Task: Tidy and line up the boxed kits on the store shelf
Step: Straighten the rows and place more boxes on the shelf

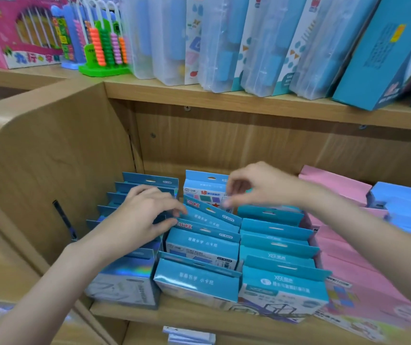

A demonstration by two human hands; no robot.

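Observation:
Three rows of teal boxed kits stand on the lower wooden shelf point(149, 312). My left hand point(144, 215) rests over the left row point(127, 270), and its fingertips pinch the tilted top flap of a teal kit point(211, 215) in the middle row. My right hand point(256, 185) hovers over the back of the middle row, fingers curled and apart, just in front of an upright white-and-blue kit point(204, 189); it holds nothing that I can see. The right row point(279, 260) stands fairly straight.
Pink boxes point(343, 247) lie stacked to the right of the teal rows, with light blue boxes point(408, 205) beyond. The upper shelf carries clear plastic cases point(224, 46), a teal box point(378, 53), a bead abacus point(105, 46) and a pink toy box point(17, 31). A wooden side panel point(57, 158) closes the left.

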